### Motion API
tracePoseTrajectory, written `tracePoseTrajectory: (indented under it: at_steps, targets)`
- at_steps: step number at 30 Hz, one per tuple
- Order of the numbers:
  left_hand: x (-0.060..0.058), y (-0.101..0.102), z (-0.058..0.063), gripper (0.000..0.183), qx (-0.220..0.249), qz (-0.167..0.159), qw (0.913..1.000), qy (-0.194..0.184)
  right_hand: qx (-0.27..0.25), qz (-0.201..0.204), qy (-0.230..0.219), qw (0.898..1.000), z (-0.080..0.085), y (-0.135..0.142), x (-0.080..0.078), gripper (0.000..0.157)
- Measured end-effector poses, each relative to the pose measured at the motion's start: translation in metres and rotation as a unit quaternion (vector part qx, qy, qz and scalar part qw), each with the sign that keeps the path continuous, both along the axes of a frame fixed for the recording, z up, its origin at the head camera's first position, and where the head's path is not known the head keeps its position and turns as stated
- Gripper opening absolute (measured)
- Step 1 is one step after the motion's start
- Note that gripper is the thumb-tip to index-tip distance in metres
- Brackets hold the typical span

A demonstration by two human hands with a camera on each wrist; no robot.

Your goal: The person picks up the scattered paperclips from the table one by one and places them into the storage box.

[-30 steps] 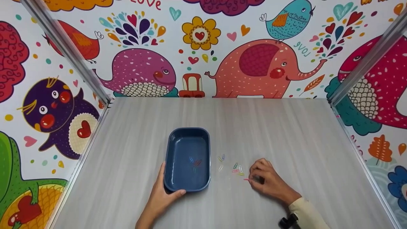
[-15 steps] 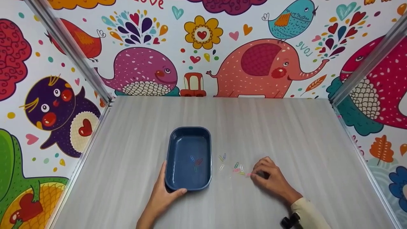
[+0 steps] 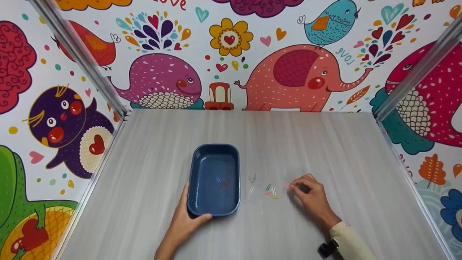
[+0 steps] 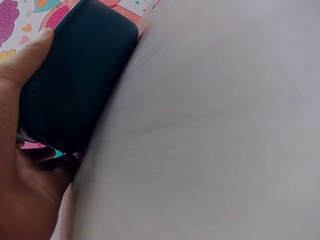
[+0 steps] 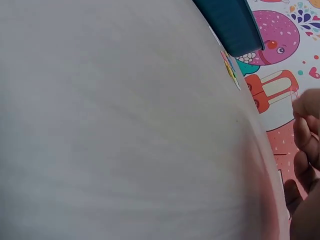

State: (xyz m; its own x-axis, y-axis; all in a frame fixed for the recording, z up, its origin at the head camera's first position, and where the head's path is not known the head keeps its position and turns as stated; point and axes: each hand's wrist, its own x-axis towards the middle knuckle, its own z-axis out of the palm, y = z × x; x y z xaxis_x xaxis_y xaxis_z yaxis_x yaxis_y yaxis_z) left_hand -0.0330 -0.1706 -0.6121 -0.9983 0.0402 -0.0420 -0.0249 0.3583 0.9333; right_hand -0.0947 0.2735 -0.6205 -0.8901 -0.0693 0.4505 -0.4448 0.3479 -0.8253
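My left hand holds a dark blue rectangular tray by its near left corner. The thumb lies at the near rim and the fingers go along the left side; the left wrist view shows the tray's dark outer wall. Inside lie a few paper clips, among them a blue clip, a red clip and a green clip. To the right, my right hand pinches a pink paper clip between thumb and forefinger, raised over the table in the right wrist view.
Between tray and right hand, several loose paper clips lie on the grey table, including a green clip, a white clip and a purple clip. Cartoon-printed walls with metal corner posts enclose the table.
My right hand has moved away from me and slightly right, carrying the pink paper clip up from beside the yellow one. The left hand and tray stay put.
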Motion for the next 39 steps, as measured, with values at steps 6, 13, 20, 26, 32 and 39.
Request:
tracePoseTrajectory:
  at_steps: [6, 13, 20, 26, 32, 39]
  targets:
    - [0.000, 0.000, 0.000, 0.130, 0.010, -0.003, 0.9999, 0.005, -0.020, -0.017, -0.047, 0.999, 0.007, -0.004, 0.000, 0.023]
    - [-0.001, 0.001, 0.002, 0.130, 0.003, -0.002, 1.0000, -0.001, -0.011, -0.014, -0.046, 0.999, 0.009, -0.010, -0.004, 0.023]
    - [0.000, 0.001, 0.001, 0.130, -0.013, -0.002, 0.9999, 0.002, -0.025, 0.002, -0.057, 0.998, 0.010, -0.016, -0.010, 0.021]
    - [0.000, 0.000, 0.000, 0.130, -0.017, -0.002, 0.9998, 0.005, -0.036, 0.016, -0.076, 0.996, 0.012, -0.019, -0.013, 0.017]
    - [-0.001, 0.000, 0.001, 0.130, -0.015, 0.000, 0.9999, -0.004, -0.035, 0.027, -0.084, 0.996, 0.011, -0.023, -0.017, 0.014]
    - [0.000, 0.000, 0.002, 0.129, -0.019, 0.005, 0.9997, -0.012, -0.025, 0.053, -0.095, 0.994, 0.012, -0.029, -0.021, 0.010]
